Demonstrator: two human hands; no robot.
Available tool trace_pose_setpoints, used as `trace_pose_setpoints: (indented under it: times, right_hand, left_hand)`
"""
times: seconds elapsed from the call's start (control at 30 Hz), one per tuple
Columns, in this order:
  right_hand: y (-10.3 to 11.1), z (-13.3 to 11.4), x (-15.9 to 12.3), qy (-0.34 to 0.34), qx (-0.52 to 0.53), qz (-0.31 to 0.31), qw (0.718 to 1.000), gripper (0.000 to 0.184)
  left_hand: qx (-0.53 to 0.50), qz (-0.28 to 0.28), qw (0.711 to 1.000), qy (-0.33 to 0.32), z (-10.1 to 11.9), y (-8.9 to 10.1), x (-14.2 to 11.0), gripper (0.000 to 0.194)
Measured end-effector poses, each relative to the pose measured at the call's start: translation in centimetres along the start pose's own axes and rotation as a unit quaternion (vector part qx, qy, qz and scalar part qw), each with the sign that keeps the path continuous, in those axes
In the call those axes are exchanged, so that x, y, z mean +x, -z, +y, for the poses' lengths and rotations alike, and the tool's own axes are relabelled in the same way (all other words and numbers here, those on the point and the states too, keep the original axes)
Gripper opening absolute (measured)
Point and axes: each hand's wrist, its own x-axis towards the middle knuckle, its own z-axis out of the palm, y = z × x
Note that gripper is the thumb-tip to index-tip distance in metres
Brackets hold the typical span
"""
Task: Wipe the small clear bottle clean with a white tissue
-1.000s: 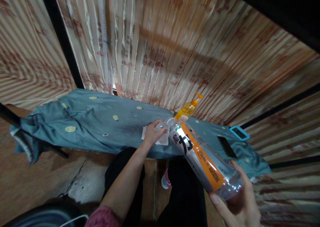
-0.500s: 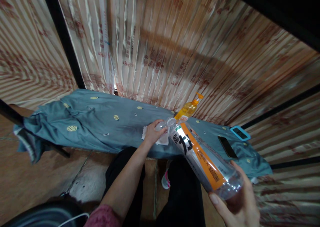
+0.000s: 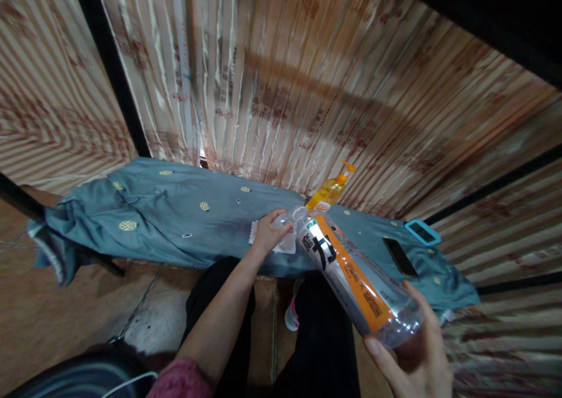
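Observation:
A large clear plastic bottle [image 3: 346, 269] with an orange and silver label slants across the front, its base low at the right and its neck end up at the left. My right hand [image 3: 417, 357] is closed around the base, thumb below and fingers behind. My left hand [image 3: 267, 234] grips a small clear plastic piece [image 3: 285, 218] with a round rim, right by the bottle's neck end; whether it is a small bottle or a funnel I cannot tell. Under my left hand lies a white cloth [image 3: 287, 244]. Behind the large bottle stands an orange pump bottle [image 3: 327, 192] of yellow liquid.
A blue-green cloth with pineapple prints covers the bench [image 3: 223, 228]. Toward its right end lie a dark phone [image 3: 399, 256] and a light-blue framed device [image 3: 422, 232]. Pleated curtain [image 3: 281, 93] hangs behind, with black poles [image 3: 112, 64]. A round black object [image 3: 83, 377] sits at lower left.
The large bottle and my right hand have shifted very slightly left. My left hand keeps its place and its grip on the clear piece.

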Motion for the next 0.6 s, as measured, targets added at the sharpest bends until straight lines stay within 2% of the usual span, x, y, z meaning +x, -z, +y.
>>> trace_pose_setpoints:
  times: [0.23, 0.5, 0.6]
  right_hand:
    - [0.2, 0.5, 0.1, -0.001, 0.012, -0.01, 1.0, 0.102]
    - [1.5, 3.4, 1.1, 0.033, 0.0, -0.044, 0.998, 0.103]
    - [1.6, 3.7, 1.2, 0.041, -0.002, -0.045, 0.998, 0.102]
  left_hand:
    - [-0.004, 0.01, 1.0, -0.006, 0.0, 0.0, 0.0, 0.032]
    - [0.0, 0.006, 1.0, 0.004, 0.2, 0.1, 0.0, 0.033]
    - [0.003, 0.004, 1.0, 0.002, 0.4, 0.1, -0.1, 0.034]
